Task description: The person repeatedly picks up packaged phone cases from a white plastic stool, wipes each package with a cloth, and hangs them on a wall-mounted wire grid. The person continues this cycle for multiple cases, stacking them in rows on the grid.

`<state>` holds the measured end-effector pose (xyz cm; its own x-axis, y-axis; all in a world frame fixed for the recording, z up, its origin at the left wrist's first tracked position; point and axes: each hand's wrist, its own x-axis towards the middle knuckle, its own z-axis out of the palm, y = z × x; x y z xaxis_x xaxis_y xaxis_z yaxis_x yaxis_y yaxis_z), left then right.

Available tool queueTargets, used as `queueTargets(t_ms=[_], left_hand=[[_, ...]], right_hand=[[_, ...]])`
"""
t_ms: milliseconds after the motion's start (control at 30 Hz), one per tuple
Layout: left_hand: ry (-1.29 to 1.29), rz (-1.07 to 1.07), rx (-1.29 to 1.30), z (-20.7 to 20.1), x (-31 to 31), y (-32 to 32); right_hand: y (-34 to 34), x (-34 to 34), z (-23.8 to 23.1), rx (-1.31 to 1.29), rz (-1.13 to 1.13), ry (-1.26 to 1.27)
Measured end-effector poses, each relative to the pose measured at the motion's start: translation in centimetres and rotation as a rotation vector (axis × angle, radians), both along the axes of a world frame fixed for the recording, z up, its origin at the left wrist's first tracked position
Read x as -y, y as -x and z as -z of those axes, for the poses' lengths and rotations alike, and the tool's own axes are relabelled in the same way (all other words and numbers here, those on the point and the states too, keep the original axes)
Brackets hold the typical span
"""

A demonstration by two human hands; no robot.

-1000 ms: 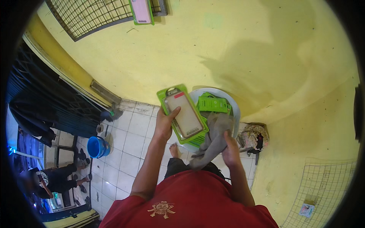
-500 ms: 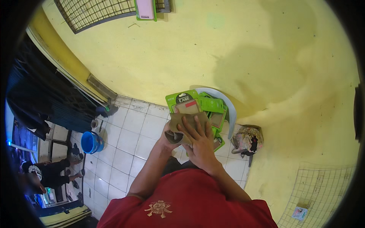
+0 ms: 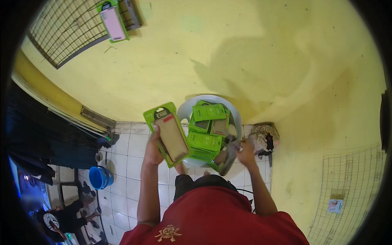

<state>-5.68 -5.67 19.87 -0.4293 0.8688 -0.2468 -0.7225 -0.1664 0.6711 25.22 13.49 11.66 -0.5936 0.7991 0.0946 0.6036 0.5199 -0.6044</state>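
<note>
My left hand (image 3: pixel 153 149) is closed on the edge of a phone case package (image 3: pixel 173 136): a green card and frame with a beige case and a red label behind its clear front. It is lifted left of a round pale seat or tray (image 3: pixel 185 108). Several more green phone case packages (image 3: pixel 206 141) lie heaped on that round surface. At its right side my right hand (image 3: pixel 246 153) is closed on a grey-brown cloth (image 3: pixel 229 159), which hangs against the packages and is partly blurred.
A patterned cloth bundle (image 3: pixel 265 139) sits against the yellow wall at the right. On the tiled floor at the left stands a blue bucket (image 3: pixel 101 177). Another person (image 3: pixel 61 220) is at the lower left. A wire grid (image 3: pixel 75 28) holds a pink phone case package (image 3: pixel 113 23).
The cloth has come off the package and moved right with my right hand. My left hand has shifted left with the package, leaving the heap in view.
</note>
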Motion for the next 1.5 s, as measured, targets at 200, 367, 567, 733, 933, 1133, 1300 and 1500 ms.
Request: queueTargets(t_ms=[200, 367, 567, 733, 933, 1133, 1300, 1500], left_hand=[[0.315, 0.133, 0.085, 5.8, -2.4, -6.3], [0.442, 0.129, 0.118, 7.3, -3.3, -7.1], [0.444, 0.134, 0.107, 7.3, -4.0, -5.5], [0.524, 0.094, 0.088, 7.1, -3.1, -4.6], [0.506, 0.049, 0.052, 6.9, -1.3, -3.5], [0.423, -0.047, 0.056, 7.3, 1.1, -1.6], [0.367, -0.048, 0.069, 7.9, 3.0, 1.8], [0.451, 0.087, -0.126, 5.8, 5.2, 9.2]], right_hand=[[-2.0, -9.6, 0.3, -0.188, 0.346, -0.055], [3.0, -14.6, 1.9, -0.348, 0.327, -0.196], [6.8, -16.2, 12.7, 0.002, 0.167, -0.081], [6.5, -11.8, 19.2, 0.359, 0.105, 0.097], [8.2, -2.6, 13.2, -0.082, 0.025, 0.083], [12.0, 6.8, 3.5, -0.313, -0.251, 1.019], [16.1, 8.8, -0.4, -0.16, -0.386, 0.952], [24.2, 11.4, -4.1, -0.269, -0.224, 0.817]])
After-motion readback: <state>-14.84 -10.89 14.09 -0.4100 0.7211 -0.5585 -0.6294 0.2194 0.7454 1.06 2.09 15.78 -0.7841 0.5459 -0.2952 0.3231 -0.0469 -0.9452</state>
